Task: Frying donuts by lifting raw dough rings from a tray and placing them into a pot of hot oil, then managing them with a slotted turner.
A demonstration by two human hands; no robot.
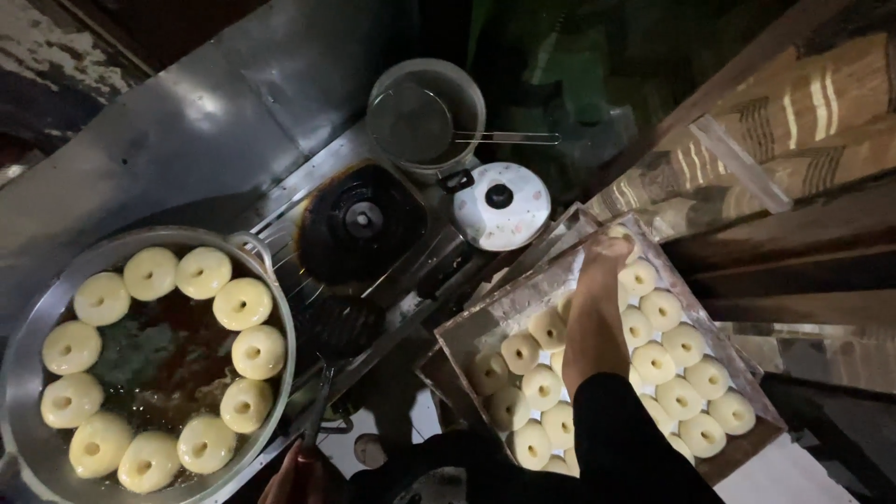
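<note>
Two hands are at work: the right hand [597, 303] reaches across the tray [467, 338] of raw dough rings [661, 310], fingers curled down at its far corner on or around a ring (whether it grips cannot be told); the left hand [297, 474], at the lower edge, is closed on dark tongs [320, 411]. Lifting well probably means supporting a ring from beneath so its hole stays round. Tray's long axis runs lower left to upper right, beside the wok [28, 327] where rings float flat in oil [159, 359].
</note>
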